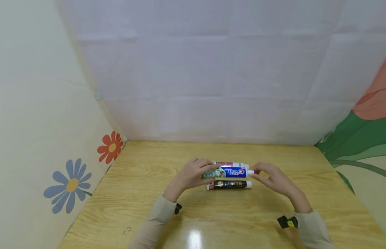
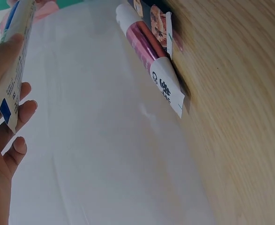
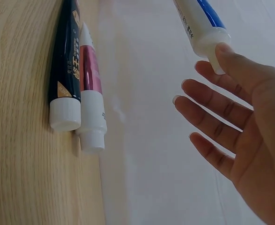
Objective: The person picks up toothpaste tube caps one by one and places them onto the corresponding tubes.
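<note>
A blue, green and white Crest toothpaste tube is held level above the table between both hands. My left hand grips its flat tail end, thumb on one face and fingers on the other. At the opposite end, my right hand pinches the small white cap between thumb and index finger, the other fingers spread apart. Under the held tube, a black toothpaste tube with a white cap lies on the table. Beside it is a pink and white tube, partly hidden by the Crest tube in the head view.
The tubes lie on a wood-grain table. A white sheet hangs along its back edge. Walls with painted flowers stand at the left and right sides. Each wrist wears a small black camera.
</note>
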The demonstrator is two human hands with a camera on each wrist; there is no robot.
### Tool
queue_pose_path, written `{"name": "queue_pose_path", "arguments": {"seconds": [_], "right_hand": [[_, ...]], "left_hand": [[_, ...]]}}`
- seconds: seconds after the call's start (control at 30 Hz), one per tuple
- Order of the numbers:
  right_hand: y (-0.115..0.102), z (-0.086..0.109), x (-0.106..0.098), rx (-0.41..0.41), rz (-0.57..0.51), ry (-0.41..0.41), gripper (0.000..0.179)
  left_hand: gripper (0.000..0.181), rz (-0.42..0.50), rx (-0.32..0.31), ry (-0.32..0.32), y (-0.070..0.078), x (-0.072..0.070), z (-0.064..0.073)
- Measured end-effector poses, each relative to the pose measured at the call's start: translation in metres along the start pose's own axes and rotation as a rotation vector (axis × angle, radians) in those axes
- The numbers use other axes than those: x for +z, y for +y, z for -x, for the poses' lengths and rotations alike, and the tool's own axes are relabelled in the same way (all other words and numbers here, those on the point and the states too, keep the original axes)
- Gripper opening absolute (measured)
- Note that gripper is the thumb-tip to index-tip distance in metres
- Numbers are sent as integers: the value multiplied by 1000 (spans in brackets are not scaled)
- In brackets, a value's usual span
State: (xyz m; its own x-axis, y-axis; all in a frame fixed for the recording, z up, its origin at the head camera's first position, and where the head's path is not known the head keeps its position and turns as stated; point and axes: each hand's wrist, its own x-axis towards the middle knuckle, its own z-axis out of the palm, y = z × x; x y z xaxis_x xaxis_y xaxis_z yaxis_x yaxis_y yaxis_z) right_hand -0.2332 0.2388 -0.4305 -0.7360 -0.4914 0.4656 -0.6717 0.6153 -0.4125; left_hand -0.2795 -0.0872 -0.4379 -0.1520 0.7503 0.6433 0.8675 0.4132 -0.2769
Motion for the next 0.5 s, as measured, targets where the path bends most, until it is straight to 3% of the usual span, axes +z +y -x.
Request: {"name": "queue_pose_path", "arguments": {"seconds": [0.2, 0.5], "right_hand": [[1, 2, 0, 33, -14, -36, 10], [8, 6, 3, -5, -32, -43, 9]], "left_hand": [[59, 9, 10, -19, 1, 1, 3], [57, 24, -8, -73, 4, 2, 9]]}}
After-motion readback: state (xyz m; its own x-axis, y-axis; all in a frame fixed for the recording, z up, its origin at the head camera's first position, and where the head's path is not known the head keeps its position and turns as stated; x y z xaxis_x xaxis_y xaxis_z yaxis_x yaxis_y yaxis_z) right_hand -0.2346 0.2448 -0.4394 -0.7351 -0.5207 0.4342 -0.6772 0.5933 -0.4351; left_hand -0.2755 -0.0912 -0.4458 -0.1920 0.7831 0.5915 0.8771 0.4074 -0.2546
